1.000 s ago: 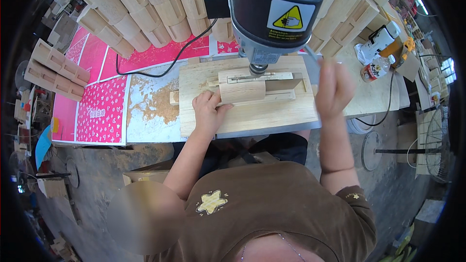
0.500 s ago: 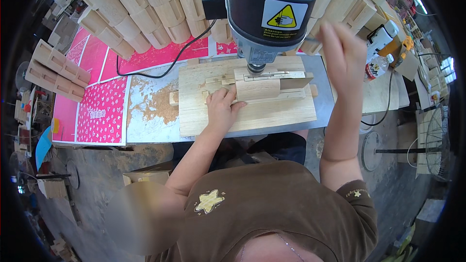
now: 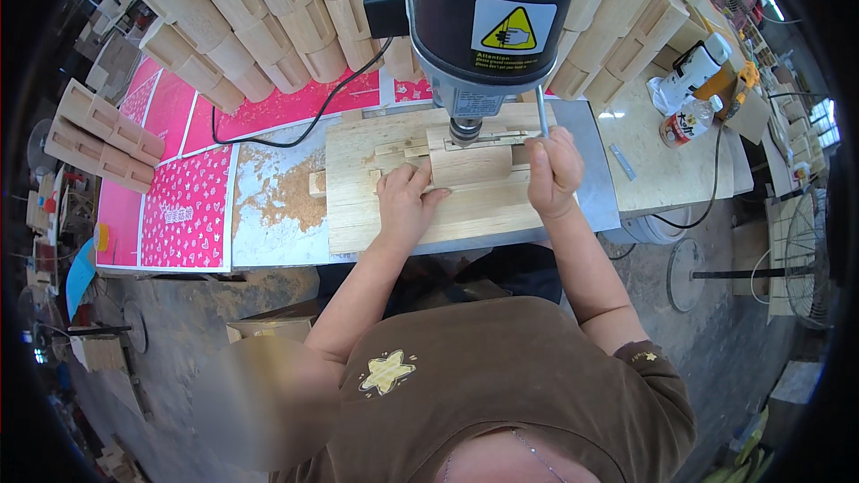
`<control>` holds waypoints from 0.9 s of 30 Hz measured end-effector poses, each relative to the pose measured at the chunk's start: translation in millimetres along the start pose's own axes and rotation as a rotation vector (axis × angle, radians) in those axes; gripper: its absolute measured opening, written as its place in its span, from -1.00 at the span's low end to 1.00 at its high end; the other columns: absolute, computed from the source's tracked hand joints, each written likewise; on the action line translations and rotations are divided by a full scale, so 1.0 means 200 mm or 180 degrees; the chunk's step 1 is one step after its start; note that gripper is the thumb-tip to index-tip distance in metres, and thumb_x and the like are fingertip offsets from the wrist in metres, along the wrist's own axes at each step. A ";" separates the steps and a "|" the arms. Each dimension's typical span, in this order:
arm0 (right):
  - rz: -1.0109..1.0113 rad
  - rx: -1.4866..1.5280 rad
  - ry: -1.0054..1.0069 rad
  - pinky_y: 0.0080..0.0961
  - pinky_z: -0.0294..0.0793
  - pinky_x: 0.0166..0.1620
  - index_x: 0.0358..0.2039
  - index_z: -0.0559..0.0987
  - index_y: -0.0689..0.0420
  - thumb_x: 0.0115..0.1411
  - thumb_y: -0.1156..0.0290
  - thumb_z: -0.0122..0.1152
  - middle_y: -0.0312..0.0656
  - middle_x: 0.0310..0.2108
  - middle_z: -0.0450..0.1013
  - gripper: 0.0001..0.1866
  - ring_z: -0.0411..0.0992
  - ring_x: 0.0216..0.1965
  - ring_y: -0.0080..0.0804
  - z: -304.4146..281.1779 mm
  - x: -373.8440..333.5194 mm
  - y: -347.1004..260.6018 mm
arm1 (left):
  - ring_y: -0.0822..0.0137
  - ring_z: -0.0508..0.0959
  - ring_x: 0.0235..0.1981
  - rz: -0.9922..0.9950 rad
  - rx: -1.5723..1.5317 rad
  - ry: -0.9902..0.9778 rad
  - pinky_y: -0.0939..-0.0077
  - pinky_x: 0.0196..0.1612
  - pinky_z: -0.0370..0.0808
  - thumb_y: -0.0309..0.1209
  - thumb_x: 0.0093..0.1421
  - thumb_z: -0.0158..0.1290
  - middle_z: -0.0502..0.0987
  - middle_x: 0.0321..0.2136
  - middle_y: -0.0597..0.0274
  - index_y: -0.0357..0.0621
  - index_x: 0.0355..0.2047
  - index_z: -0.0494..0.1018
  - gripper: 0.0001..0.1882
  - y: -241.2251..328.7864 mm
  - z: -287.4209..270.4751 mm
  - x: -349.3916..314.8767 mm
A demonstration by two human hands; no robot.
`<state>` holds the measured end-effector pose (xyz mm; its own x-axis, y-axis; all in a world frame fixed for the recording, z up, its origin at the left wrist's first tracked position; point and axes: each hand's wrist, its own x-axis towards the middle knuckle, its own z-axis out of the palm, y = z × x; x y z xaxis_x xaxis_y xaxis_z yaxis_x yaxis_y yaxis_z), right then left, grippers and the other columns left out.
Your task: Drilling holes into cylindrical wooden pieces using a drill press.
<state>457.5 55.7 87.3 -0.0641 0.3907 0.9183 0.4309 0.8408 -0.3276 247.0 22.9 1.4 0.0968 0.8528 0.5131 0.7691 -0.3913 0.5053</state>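
A dark drill press (image 3: 465, 18) stands over a flat wooden base board (image 3: 376, 228). Its chuck (image 3: 464, 130) is right above a pale wooden block (image 3: 474, 164) with a rounded near side, set between strips on the board. At the block's left end, my left hand (image 3: 407, 201) holds it, fingertips at that end and thumb along the near side. My right hand (image 3: 555, 170) is closed around the metal feed lever (image 3: 542, 112) of the drill press, right of the block. The chuck hides whether a bit touches the wood.
Stacked wooden pieces (image 3: 268, 36) line the back, and two more (image 3: 107, 134) lie at the left on pink sheeting (image 3: 183, 215). Sawdust (image 3: 282, 197) covers the metal tabletop. A black cable (image 3: 304, 130) curves behind the board. At right are a bottle (image 3: 689, 121) and a fan (image 3: 796, 259).
My right hand has come down and toward me with the lever, from high at the right to beside the block. My left hand has stayed on the block.
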 end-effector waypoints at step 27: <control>0.0904 -0.0980 -0.2734 -0.28 0.19 0.01 -0.34 0.49 0.10 -0.07 0.34 0.28 -0.21 -0.35 0.42 -0.74 0.37 -0.20 -0.21 -0.20 -0.01 0.13 | 0.30 0.41 -0.43 -0.0342 -0.0983 -0.0146 0.51 -0.38 0.38 -0.47 -0.31 0.33 0.36 -0.51 0.24 -0.24 -0.54 0.38 -0.65 -0.09 -0.36 -0.10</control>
<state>504.3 62.2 86.1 -0.5066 0.8096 0.2966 0.7421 0.5845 -0.3280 185.6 -12.0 31.2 0.0592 0.9069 0.4172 0.5493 -0.3786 0.7450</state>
